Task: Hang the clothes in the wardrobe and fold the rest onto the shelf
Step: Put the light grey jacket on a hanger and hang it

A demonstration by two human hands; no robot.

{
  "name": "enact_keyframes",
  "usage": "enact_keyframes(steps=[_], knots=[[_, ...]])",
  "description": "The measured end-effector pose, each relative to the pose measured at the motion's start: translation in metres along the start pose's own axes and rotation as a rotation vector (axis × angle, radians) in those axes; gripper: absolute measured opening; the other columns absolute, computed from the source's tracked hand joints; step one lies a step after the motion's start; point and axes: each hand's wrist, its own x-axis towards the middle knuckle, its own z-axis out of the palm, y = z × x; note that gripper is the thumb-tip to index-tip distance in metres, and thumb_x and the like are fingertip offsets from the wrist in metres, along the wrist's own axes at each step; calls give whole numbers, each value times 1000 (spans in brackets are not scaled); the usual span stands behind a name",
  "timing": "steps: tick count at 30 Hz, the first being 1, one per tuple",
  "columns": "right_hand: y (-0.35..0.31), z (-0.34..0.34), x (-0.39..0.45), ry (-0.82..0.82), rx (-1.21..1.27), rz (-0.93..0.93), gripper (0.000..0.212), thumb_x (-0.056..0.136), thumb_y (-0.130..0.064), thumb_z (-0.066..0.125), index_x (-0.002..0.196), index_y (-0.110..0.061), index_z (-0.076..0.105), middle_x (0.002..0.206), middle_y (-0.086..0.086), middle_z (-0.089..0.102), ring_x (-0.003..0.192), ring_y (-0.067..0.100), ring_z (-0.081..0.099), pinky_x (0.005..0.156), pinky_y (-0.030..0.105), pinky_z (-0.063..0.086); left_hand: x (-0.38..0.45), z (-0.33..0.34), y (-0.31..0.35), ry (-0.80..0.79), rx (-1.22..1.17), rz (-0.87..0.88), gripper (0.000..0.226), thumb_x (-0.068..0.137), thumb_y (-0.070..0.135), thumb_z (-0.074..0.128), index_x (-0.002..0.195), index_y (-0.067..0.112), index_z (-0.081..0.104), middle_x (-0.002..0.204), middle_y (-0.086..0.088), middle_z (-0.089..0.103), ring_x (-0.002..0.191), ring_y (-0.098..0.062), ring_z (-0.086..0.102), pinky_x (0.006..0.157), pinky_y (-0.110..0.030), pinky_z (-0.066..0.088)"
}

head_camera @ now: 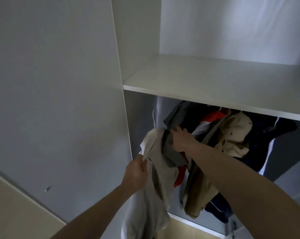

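Two bare hands work at the open white wardrobe [138, 49], under its bare white shelf [214, 80]. The left hand [136, 175] pinches the edge of a pale beige cloth garment [152, 187], which hangs at the compartment's left. The right hand [181, 140] curls its fingers around a grey garment [173, 152] among the hanging beige, red and navy clothes [235, 135].
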Motion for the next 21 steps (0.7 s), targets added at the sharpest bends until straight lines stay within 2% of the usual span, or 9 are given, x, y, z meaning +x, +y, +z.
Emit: enact_keyframes(steps=[3,6,9,12,15,17,18,19,21], knots=[[13,-2,30,-55,-54,39,89,96,-25,61,164,-24,4,164,15,18,135,41,41,108,44,43,28,3,-3,-9,-14,8,28,108,17,42,106,-5,58,66,10,47,57,-8,47,53,-13,36],[18,-3,57,7,-64,3,100,94,-26,64,163,-33,-8,157,20,31,117,39,58,92,41,54,47,5,-11,-12,-33,10,29,107,14,44,78,17,46,63,7,47,54,-8,45,52,-15,37],[18,0,77,-33,-155,-40,86,97,-28,60,164,-27,6,143,16,52,115,34,61,91,37,51,62,8,-25,-20,-45,2,31,107,16,44,76,21,43,64,1,50,54,-9,44,51,-18,35],[17,0,89,-33,-199,-37,71,98,-30,61,158,-20,25,137,13,58,116,31,61,96,37,52,73,8,-33,-31,-51,-16,30,107,17,43,76,17,44,65,-2,50,53,-10,43,51,-19,35],[17,-2,95,-73,-246,-30,40,102,-35,55,138,-18,52,131,10,61,115,27,62,94,34,49,79,6,-37,-21,-52,-9,28,107,18,42,79,13,48,68,-6,54,56,-16,48,53,-21,35],[21,0,93,-96,-246,11,18,104,-33,53,102,-18,64,121,7,66,101,22,62,85,30,48,82,5,-35,2,-72,-3,30,107,16,43,77,19,45,66,-2,52,55,-11,46,52,-18,34],[26,1,91,-99,-241,21,24,104,-31,54,83,-19,56,111,5,66,92,20,59,79,28,46,84,5,-33,14,-80,2,31,107,15,43,76,21,43,66,1,50,55,-9,45,51,-16,34],[30,2,88,-107,-245,10,33,104,-29,54,73,-21,46,98,2,63,86,18,54,75,28,43,86,5,-30,21,-87,9,31,106,14,44,77,21,43,66,2,50,55,-8,44,51,-16,33],[36,-5,76,-89,-257,-23,36,105,-31,52,72,-21,41,83,-1,51,82,16,50,71,27,39,90,5,-20,14,-87,22,27,107,14,43,80,15,47,67,1,50,57,-8,45,52,-19,31]])
